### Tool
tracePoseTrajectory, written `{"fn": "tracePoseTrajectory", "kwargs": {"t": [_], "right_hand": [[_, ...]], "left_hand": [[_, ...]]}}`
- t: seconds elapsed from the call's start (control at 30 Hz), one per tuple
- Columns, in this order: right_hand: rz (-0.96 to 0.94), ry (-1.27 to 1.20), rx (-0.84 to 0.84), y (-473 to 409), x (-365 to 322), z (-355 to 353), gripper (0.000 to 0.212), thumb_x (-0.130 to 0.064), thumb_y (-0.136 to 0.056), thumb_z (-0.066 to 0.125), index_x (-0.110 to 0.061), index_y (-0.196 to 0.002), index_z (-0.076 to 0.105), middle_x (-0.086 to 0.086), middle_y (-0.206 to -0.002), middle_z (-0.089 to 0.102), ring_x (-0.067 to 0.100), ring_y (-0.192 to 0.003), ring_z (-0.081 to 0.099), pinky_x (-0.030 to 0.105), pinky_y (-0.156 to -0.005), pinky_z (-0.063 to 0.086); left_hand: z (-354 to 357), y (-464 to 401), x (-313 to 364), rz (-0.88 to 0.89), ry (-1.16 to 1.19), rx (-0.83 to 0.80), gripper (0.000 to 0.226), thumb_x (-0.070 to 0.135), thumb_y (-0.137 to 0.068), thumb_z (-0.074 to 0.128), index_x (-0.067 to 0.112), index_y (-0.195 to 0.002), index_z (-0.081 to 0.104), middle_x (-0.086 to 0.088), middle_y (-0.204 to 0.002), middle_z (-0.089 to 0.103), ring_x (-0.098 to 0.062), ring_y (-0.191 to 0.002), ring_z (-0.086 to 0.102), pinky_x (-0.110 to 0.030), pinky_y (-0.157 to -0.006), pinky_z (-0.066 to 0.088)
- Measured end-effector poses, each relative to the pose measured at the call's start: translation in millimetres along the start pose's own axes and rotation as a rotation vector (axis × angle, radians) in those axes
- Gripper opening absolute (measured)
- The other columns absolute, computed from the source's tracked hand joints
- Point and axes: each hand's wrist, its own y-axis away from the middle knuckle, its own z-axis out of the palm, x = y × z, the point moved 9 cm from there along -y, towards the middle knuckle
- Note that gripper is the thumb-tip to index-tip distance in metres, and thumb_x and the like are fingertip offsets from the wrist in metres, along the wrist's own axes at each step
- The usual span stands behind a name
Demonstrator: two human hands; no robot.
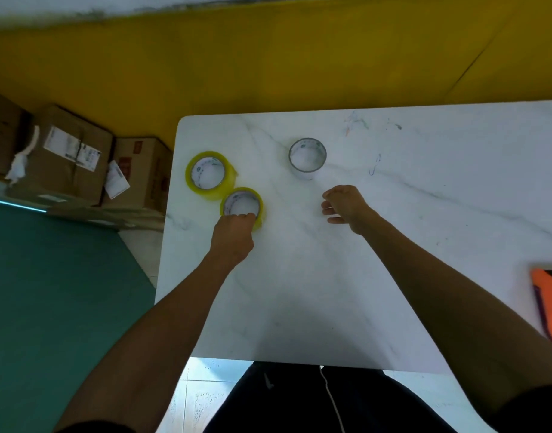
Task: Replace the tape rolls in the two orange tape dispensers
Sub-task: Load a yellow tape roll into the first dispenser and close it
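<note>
Two full yellow tape rolls lie flat near the left edge of the white marble table (pixel 393 245). The far roll (pixel 191 179) rests alone. My left hand (pixel 232 237) grips the near roll (pixel 258 203) at its near rim, fingers over the edge into the core. A spent roll (pixel 307 171), just a thin grey core ring, stands farther back at the middle. My right hand (pixel 343 206) hovers over the table to the right of the near roll, fingers loosely curled, holding nothing. One orange tape dispenser (pixel 549 304) shows partly at the right edge.
Several cardboard boxes (pixel 71 157) are stacked on the floor left of the table, against a yellow wall. A green floor mat (pixel 49 307) lies at the lower left. My lap and a thin white cord (pixel 331 398) sit below the table's near edge.
</note>
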Motion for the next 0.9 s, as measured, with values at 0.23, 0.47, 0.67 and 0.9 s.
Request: {"fn": "tracePoseTrajectory", "kwargs": {"t": [0.23,0.47,0.67,0.9], "right_hand": [[-0.098,-0.054,-0.036,33,-23,-2,0.014,-0.02,-0.092,0.055,-0.009,-0.097,0.062,0.013,-0.094,0.065,0.023,-0.08,0.063,0.038,-0.077,0.055],[-0.321,-0.135,-0.014,85,-76,-21,0.036,-0.035,-0.089,0.063,-0.005,-0.109,0.064,0.01,-0.097,0.068,0.021,-0.088,0.066,0.038,-0.08,0.057],[-0.375,-0.195,0.226,121,-68,-88,0.029,-0.027,-0.092,0.059,-0.005,-0.109,0.064,0.02,-0.115,0.064,0.033,-0.107,0.064,0.041,-0.078,0.06],[-0.326,-0.344,0.433,169,21,-196,0.036,-0.029,-0.091,0.06,0.004,-0.103,0.063,0.019,-0.102,0.065,0.03,-0.1,0.065,0.036,-0.076,0.056]], "left_hand": [[-51,-26,27,-0.154,0.466,0.066,0.019,0.005,-0.082,0.053,-0.001,-0.098,0.061,-0.021,-0.084,0.067,-0.038,-0.079,0.064,-0.03,-0.06,0.043],[-124,-53,94,-0.17,0.814,0.053,0.013,0.017,-0.085,0.06,0.01,-0.074,0.062,-0.006,-0.069,0.06,-0.023,-0.069,0.053,-0.029,-0.052,0.04],[-139,-62,178,-0.06,0.845,-0.003,0.016,0.027,-0.087,0.062,0.012,-0.083,0.065,-0.008,-0.085,0.063,-0.028,-0.083,0.059,-0.039,-0.075,0.056],[-111,-31,316,0.117,0.881,-0.229,0.009,0.018,-0.085,0.059,0.01,-0.082,0.063,-0.009,-0.089,0.062,-0.03,-0.087,0.06,-0.045,-0.083,0.058]]}}
